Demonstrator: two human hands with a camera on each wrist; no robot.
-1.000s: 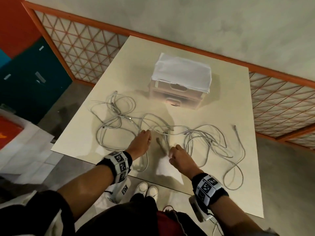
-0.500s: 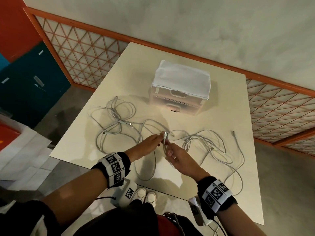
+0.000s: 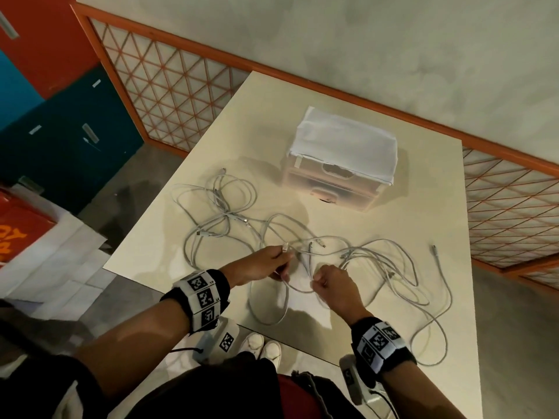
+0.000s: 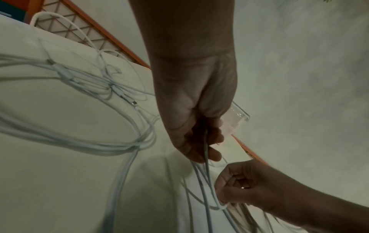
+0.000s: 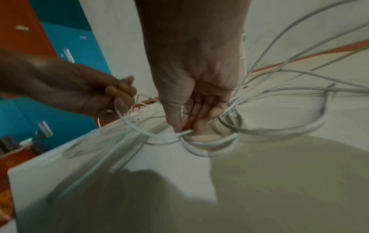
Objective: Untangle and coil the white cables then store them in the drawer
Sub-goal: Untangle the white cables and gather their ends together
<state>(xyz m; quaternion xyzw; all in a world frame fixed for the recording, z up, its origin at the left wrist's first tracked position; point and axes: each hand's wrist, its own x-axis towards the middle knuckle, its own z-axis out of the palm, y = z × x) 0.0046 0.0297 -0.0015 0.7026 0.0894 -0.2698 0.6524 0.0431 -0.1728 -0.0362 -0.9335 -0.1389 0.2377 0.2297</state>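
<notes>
Several white cables (image 3: 384, 261) lie tangled across the cream table (image 3: 393, 297), with a second heap (image 3: 217, 213) further left. My left hand (image 3: 283, 259) grips one cable near its plug (image 3: 285, 247), just above the table; in the left wrist view the cable (image 4: 206, 151) runs out between its fingers. My right hand (image 3: 316, 279) pinches the same strand a little to the right, seen as a short loop (image 5: 159, 135) between thumb and fingers (image 5: 196, 124). The small drawer unit (image 3: 332, 189) stands behind the cables under a white cloth, both drawers shut.
The table's near edge (image 3: 181, 294) runs just under my wrists, and my shoes (image 3: 260, 347) show below it. An orange-framed lattice rail (image 3: 169, 86) borders the table at the back and right. Blue and orange cabinets (image 3: 60, 140) stand at the left.
Both hands have come up off the table with one strand. Since half a second ago they have drawn slightly apart, the right hand sliding along the cable towards me.
</notes>
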